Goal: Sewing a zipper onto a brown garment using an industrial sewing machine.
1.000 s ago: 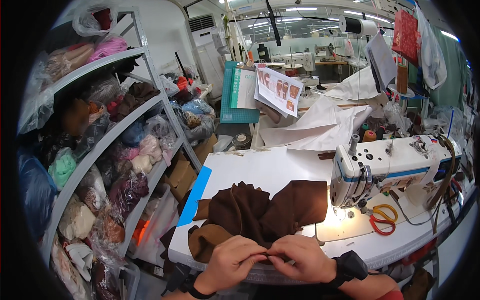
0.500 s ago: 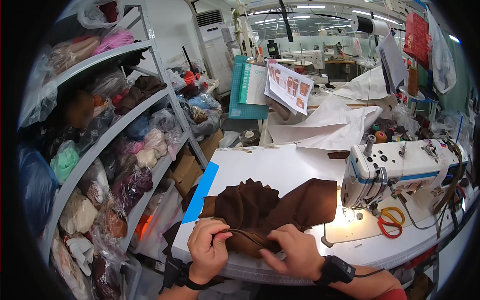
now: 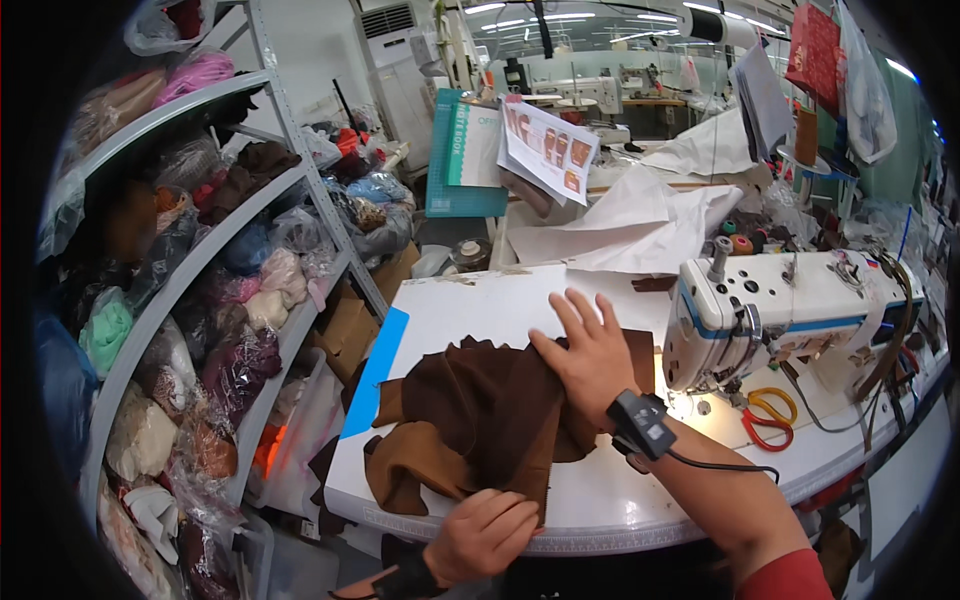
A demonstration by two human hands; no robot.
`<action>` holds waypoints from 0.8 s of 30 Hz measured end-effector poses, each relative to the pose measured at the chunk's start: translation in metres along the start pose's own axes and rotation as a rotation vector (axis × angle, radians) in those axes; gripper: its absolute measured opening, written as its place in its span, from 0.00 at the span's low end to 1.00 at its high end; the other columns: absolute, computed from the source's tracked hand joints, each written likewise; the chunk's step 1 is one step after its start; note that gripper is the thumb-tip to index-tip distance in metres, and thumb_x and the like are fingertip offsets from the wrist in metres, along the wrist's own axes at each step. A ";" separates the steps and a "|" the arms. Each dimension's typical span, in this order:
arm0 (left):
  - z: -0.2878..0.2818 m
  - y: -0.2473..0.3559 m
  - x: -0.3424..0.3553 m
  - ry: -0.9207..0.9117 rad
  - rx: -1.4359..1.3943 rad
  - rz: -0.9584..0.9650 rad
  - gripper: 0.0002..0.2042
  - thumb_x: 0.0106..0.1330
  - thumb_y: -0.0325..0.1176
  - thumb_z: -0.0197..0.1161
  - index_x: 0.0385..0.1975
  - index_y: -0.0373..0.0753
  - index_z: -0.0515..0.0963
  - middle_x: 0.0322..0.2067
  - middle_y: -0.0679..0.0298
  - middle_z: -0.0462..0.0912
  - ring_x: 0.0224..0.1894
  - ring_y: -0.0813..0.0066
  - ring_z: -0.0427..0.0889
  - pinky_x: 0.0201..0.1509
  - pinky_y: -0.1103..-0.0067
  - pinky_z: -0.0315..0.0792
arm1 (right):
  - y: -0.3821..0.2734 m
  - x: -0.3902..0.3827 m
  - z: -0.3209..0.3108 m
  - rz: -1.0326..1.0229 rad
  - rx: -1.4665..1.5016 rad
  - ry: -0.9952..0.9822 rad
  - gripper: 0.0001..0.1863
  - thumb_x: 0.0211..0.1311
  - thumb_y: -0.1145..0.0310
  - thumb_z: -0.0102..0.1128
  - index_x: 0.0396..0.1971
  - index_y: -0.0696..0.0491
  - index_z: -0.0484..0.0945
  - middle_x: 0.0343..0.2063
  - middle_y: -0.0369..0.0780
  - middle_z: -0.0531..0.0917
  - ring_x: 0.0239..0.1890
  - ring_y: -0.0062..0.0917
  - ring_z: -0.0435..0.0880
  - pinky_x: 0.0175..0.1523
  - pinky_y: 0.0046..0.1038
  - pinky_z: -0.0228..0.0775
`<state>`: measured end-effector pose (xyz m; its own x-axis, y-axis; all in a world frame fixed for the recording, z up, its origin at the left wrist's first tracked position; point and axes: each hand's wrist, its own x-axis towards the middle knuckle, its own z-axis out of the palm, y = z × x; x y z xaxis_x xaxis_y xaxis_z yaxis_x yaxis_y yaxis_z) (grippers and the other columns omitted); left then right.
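Currently we see brown fabric (image 3: 480,395) bunched on the white table (image 3: 480,300), left of the sewing machine (image 3: 790,310).
Left hand (image 3: 485,537) pinches its near edge at the table's front; right hand (image 3: 592,372) is over its right part, fingers spread; whether that palm touches, we can't tell.

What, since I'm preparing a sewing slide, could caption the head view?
Right hand splayed over brown fabric, left hand holding its near edge, beside a sewing machine.

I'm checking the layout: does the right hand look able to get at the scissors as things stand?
Probably yes: the right hand is spread over the brown fabric, and the red-and-yellow-handled scissors lie to its right near the sewing machine, their handles uncovered.
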<state>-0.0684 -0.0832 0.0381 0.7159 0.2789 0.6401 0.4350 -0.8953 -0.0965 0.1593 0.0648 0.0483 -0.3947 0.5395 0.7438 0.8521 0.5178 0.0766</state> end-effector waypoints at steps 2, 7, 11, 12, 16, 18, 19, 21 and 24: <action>0.031 0.013 -0.017 -0.067 -0.055 -0.093 0.11 0.62 0.30 0.70 0.40 0.32 0.81 0.44 0.55 0.86 0.48 0.58 0.85 0.52 0.67 0.80 | 0.002 -0.033 0.017 0.075 -0.092 -0.247 0.25 0.64 0.70 0.55 0.63 0.48 0.77 0.69 0.53 0.69 0.75 0.47 0.62 0.77 0.54 0.47; 0.044 0.026 -0.033 -0.090 -0.087 -0.265 0.12 0.61 0.32 0.71 0.39 0.32 0.81 0.47 0.53 0.86 0.53 0.57 0.86 0.54 0.67 0.80 | -0.012 -0.065 -0.059 0.038 0.091 -0.265 0.29 0.62 0.74 0.55 0.66 0.58 0.71 0.67 0.55 0.69 0.73 0.48 0.65 0.76 0.50 0.53; 0.044 0.030 -0.032 -0.108 -0.101 -0.315 0.13 0.60 0.33 0.72 0.40 0.34 0.81 0.49 0.53 0.86 0.54 0.57 0.85 0.55 0.68 0.79 | -0.024 -0.112 -0.075 -0.408 0.598 -0.465 0.23 0.62 0.71 0.57 0.57 0.60 0.78 0.60 0.48 0.78 0.66 0.42 0.73 0.74 0.45 0.62; 0.043 0.031 -0.032 -0.111 -0.102 -0.318 0.13 0.60 0.33 0.72 0.40 0.34 0.81 0.49 0.53 0.86 0.54 0.57 0.85 0.55 0.68 0.79 | -0.025 -0.112 -0.070 -0.407 0.602 -0.466 0.23 0.62 0.71 0.57 0.57 0.60 0.78 0.60 0.48 0.78 0.66 0.42 0.73 0.74 0.45 0.62; 0.038 0.040 -0.031 -0.157 -0.053 -0.365 0.14 0.60 0.35 0.74 0.39 0.35 0.81 0.51 0.53 0.86 0.49 0.58 0.85 0.48 0.68 0.75 | -0.026 -0.095 -0.046 -0.451 0.401 -0.416 0.23 0.65 0.65 0.52 0.57 0.56 0.81 0.56 0.38 0.81 0.67 0.33 0.72 0.74 0.38 0.58; 0.037 0.045 -0.035 -0.206 -0.024 -0.402 0.14 0.60 0.37 0.74 0.39 0.36 0.81 0.52 0.54 0.85 0.49 0.59 0.84 0.48 0.68 0.72 | -0.029 -0.089 -0.040 -0.373 0.470 -0.507 0.25 0.62 0.65 0.55 0.60 0.53 0.80 0.57 0.36 0.81 0.61 0.29 0.75 0.67 0.34 0.64; 0.037 0.046 -0.037 -0.198 -0.003 -0.403 0.16 0.60 0.39 0.73 0.41 0.36 0.81 0.54 0.55 0.84 0.49 0.60 0.82 0.48 0.67 0.71 | -0.030 -0.087 -0.037 -0.384 0.431 -0.494 0.25 0.62 0.65 0.55 0.60 0.51 0.80 0.57 0.35 0.81 0.59 0.27 0.75 0.62 0.31 0.64; 0.035 0.048 -0.038 -0.191 0.017 -0.407 0.17 0.60 0.41 0.73 0.43 0.36 0.82 0.55 0.56 0.84 0.50 0.60 0.81 0.49 0.67 0.70 | -0.033 -0.089 -0.036 -0.372 0.433 -0.503 0.25 0.61 0.64 0.57 0.60 0.50 0.80 0.58 0.36 0.81 0.60 0.28 0.75 0.64 0.32 0.64; 0.030 0.050 -0.025 -0.259 0.066 -0.465 0.20 0.59 0.42 0.73 0.47 0.36 0.82 0.55 0.58 0.83 0.52 0.59 0.80 0.51 0.66 0.69 | -0.028 -0.090 -0.037 -0.360 0.483 -0.472 0.25 0.60 0.66 0.60 0.59 0.52 0.81 0.57 0.38 0.81 0.63 0.31 0.74 0.67 0.33 0.64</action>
<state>-0.0486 -0.1248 -0.0055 0.5470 0.7251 0.4183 0.7660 -0.6351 0.0991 0.1834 -0.0234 0.0037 -0.8173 0.4525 0.3567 0.4407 0.8897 -0.1190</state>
